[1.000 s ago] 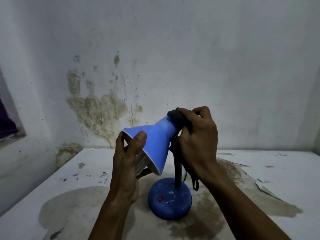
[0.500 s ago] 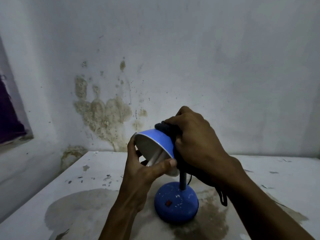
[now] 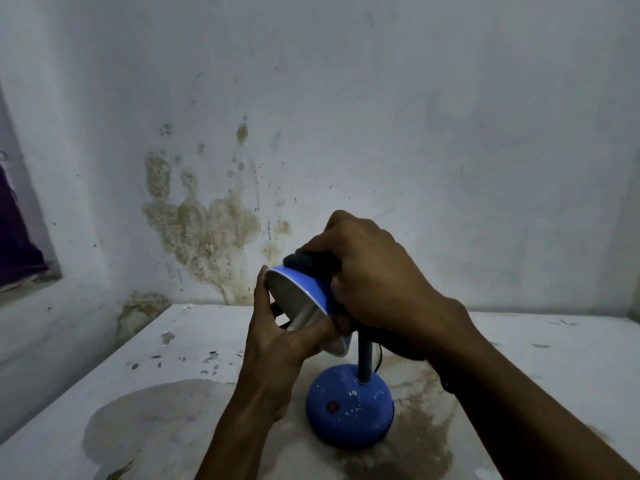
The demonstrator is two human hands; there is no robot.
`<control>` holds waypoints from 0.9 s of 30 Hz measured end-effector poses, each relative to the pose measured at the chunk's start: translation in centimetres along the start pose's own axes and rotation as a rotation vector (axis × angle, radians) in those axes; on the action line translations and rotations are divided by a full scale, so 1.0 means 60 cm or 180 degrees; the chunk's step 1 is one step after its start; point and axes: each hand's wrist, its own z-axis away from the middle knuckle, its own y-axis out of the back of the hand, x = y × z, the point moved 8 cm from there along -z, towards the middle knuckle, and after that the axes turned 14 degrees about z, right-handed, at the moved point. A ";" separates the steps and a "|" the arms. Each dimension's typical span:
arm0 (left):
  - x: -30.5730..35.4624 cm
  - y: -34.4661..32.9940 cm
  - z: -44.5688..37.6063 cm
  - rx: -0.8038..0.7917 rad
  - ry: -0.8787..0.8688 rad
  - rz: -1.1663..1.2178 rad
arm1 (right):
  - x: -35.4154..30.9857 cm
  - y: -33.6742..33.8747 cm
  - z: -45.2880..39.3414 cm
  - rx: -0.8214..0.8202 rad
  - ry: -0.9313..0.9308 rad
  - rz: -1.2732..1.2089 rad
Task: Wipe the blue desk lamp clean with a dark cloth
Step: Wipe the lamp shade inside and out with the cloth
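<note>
While my left hand (image 3: pixel 277 344) grips the lamp (image 3: pixel 349 407) shade's rim, my right hand (image 3: pixel 374 271) presses the bunched cloth (image 3: pixel 304 261) on top. The shade looks light and swivels, so I steady it at the rim.

A white desk (image 3: pixel 519 341) with flaking paint carries a large greyish-brown stain (image 3: pixel 156 420) toward its near-left corner. Behind the far edge rises a white wall (image 3: pixel 415 133), blotched with a brownish damp patch (image 3: pixel 204 230) above the desk's far-left corner.

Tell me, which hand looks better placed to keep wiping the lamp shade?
The right hand: it presses the dark cloth onto the blue shade. The left hand grips the shade's rim, steadying it.
</note>
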 end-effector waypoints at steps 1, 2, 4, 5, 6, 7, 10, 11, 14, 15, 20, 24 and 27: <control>0.000 0.001 0.001 -0.0007 0.0007 0.0031 | -0.009 0.002 0.006 -0.0021 0.0180 -0.0143; -0.001 0.003 0.001 0.0001 0.0016 0.0049 | -0.016 0.004 0.011 -0.0051 0.0331 -0.0311; 0.000 0.003 0.002 -0.0010 -0.0020 0.0048 | -0.009 0.002 0.017 -0.0067 0.0435 -0.0635; 0.002 0.002 0.002 -0.0024 -0.0044 0.0048 | 0.004 0.001 0.016 -0.0025 0.0379 -0.0710; 0.002 0.002 0.001 -0.0015 -0.0054 0.0047 | 0.021 -0.002 0.015 0.0045 0.0257 -0.0687; 0.002 0.001 0.001 0.0004 -0.0064 0.0034 | 0.039 -0.006 0.012 0.0112 0.0087 -0.0573; 0.003 -0.002 -0.001 0.0083 -0.0104 0.0006 | 0.066 -0.014 0.013 0.0218 -0.0247 -0.0029; 0.003 -0.002 -0.001 0.0086 -0.0086 0.0013 | 0.061 -0.015 0.018 0.0269 -0.0182 0.0014; 0.003 0.001 -0.001 0.0031 -0.0055 0.0155 | 0.028 -0.012 0.046 0.0443 0.0302 -0.0600; 0.003 0.003 0.000 -0.0005 -0.0045 0.0192 | 0.021 -0.013 0.055 0.0449 0.0462 -0.0819; -0.001 0.005 -0.002 -0.0043 0.0008 0.0114 | 0.065 -0.022 0.045 0.0777 -0.0005 -0.0677; 0.001 0.006 -0.005 -0.0103 0.0016 0.0196 | 0.035 -0.021 0.043 0.0689 0.0154 -0.0663; 0.002 0.007 -0.002 -0.0147 0.0015 0.0258 | 0.014 -0.020 0.053 0.0567 0.0472 -0.0966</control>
